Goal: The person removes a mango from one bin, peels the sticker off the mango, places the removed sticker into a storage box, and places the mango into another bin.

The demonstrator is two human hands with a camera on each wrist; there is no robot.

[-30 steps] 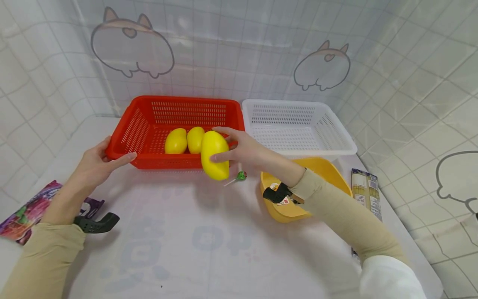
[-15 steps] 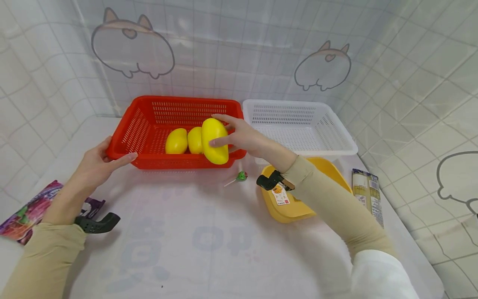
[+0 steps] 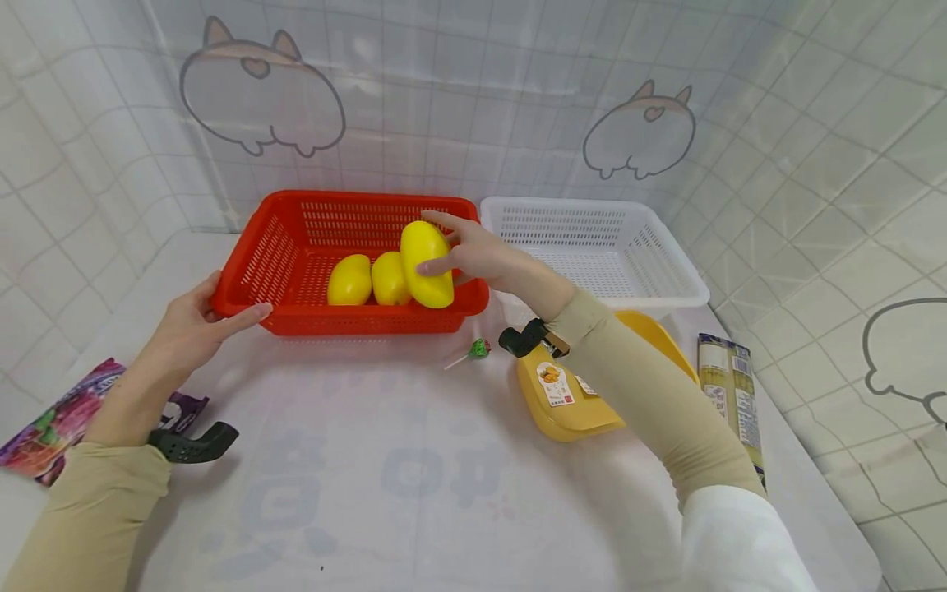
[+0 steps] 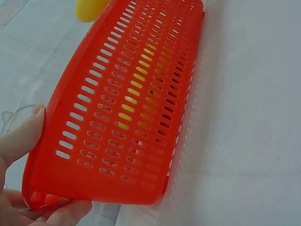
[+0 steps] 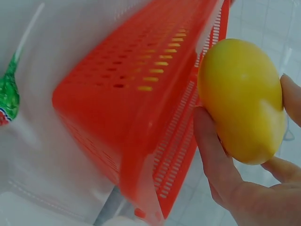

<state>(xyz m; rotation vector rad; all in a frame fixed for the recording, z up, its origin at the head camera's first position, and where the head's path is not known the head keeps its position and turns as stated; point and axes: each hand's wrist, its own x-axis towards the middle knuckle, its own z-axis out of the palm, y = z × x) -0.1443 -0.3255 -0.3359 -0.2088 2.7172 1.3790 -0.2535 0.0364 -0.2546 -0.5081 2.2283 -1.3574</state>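
In the head view, a red plastic basket holds two yellow mangoes, one mango left of the other mango. My right hand grips a third mango over the basket's right end, thumb on the near side and fingers behind. The right wrist view shows this held mango above the basket's rim. My left hand holds the basket's front left corner. Seen from the left wrist, the thumb lies along the rim while fingertips curl under it.
A white basket stands right of the red one. In front of it is a yellow tub with labelled packs inside. A lollipop lies near the red basket. A purple bag lies left, a clear packet right.
My right hand has carried the mango back from the red basket's front rim to over its right end. My left hand stays at the corner.
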